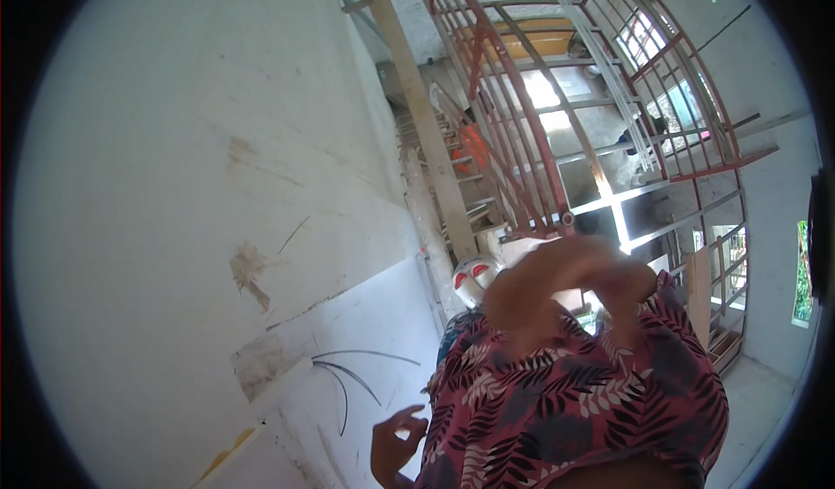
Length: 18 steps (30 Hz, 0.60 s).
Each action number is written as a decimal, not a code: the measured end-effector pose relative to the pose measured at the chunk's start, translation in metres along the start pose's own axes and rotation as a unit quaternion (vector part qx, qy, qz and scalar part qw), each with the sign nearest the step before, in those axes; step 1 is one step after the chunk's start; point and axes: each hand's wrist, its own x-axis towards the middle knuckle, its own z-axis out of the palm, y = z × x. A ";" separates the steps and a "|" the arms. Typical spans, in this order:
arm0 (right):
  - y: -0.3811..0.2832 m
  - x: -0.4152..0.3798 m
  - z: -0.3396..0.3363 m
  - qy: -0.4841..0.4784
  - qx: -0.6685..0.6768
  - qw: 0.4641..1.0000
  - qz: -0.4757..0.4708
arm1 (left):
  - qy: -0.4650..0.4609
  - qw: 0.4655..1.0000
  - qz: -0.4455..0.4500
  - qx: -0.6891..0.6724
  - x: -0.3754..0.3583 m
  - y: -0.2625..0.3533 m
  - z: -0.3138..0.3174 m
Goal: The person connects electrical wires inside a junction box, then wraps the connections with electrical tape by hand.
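At the bottom left, my left hand is raised beside the patterned shirt, near the white wall. Its fingers bend round into a ring, with a gap showing in the middle; I cannot tell what, if anything, is pinched in them. In front of the shirt, red with a leaf print, a bare arm curves across the view. My right hand seems to be at the left end of this curve, smeared by motion, its fingers indistinct. A white round object with red patches shows just left of it.
A stained white wall fills the left, with thin dark wires sticking out low down. Beyond the hands stand a long wooden plank and red metal railings. Leaves show through a window opening at right.
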 end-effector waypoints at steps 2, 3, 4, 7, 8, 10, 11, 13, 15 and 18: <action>-0.016 0.027 0.020 0.031 0.135 0.986 -0.092 | 0.008 0.994 0.100 0.045 0.010 0.034 -0.018; -0.025 0.037 0.028 0.008 0.145 0.986 -0.079 | 0.082 0.980 0.167 0.071 0.016 0.058 -0.023; -0.033 0.044 0.035 -0.013 0.154 0.986 -0.065 | 0.152 0.956 0.233 0.097 0.017 0.072 -0.025; -0.038 0.042 0.046 -0.018 0.146 0.986 -0.080 | 0.354 0.832 0.363 0.226 0.026 0.090 -0.037; -0.038 0.041 0.046 -0.015 0.146 0.986 -0.079 | 0.352 0.861 0.350 0.109 0.028 0.087 -0.041; -0.034 0.043 0.044 -0.008 0.149 0.986 -0.077 | 0.342 0.844 0.407 0.075 0.032 0.088 -0.051; -0.032 0.045 0.044 -0.003 0.152 0.985 -0.080 | 0.340 0.845 0.404 0.079 0.031 0.089 -0.053; -0.027 0.044 0.041 0.000 0.154 0.985 -0.078 | 0.388 0.833 0.379 0.109 0.033 0.092 -0.053; -0.024 0.048 0.040 0.002 0.161 0.984 -0.072 | 0.377 0.833 0.384 0.125 0.036 0.090 -0.060; -0.017 0.057 0.042 -0.007 0.166 0.984 -0.065 | 0.368 0.818 0.414 0.156 0.049 0.093 -0.064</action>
